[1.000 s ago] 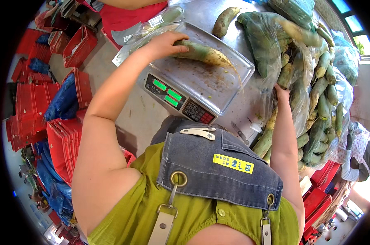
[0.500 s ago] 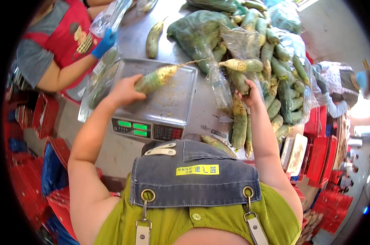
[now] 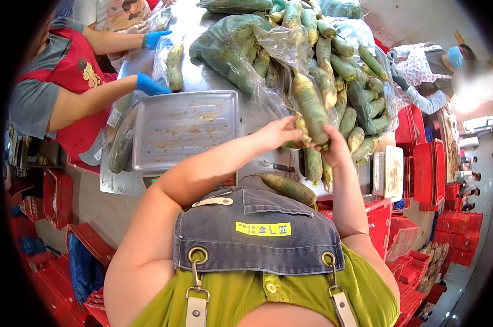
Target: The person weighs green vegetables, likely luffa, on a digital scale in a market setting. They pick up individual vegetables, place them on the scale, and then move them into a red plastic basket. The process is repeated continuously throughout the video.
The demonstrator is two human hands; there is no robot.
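Observation:
Over the front of the pile, a long green radish (image 3: 310, 103) stands tilted, its pale tapered end away from me. Its lower end is in my right hand (image 3: 336, 146), whose fingers curl around it. My left hand (image 3: 282, 132) reaches across to the same spot, thumb and fingers closed on a mottled yellowish radish (image 3: 302, 132) just beside it; the larger radish partly hides it. Behind my left forearm is a weighing scale (image 3: 184, 139) with a bare steel pan and a mostly covered display. A single radish (image 3: 289, 188) lies at the table edge near my apron.
Green radishes (image 3: 341, 65) and plastic bags (image 3: 230, 46) crowd the table's right and back. A knife (image 3: 278, 165) lies in front. At left, a co-worker's blue-gloved hand (image 3: 151, 85) is near the pan; a bagged radish (image 3: 174, 66) lies beyond. Red crates (image 3: 429, 169) stand at right.
My left hand has left the scale and crossed right to the pile. My right hand now holds a radish upright. The co-worker's gloved hand has come close to the pan.

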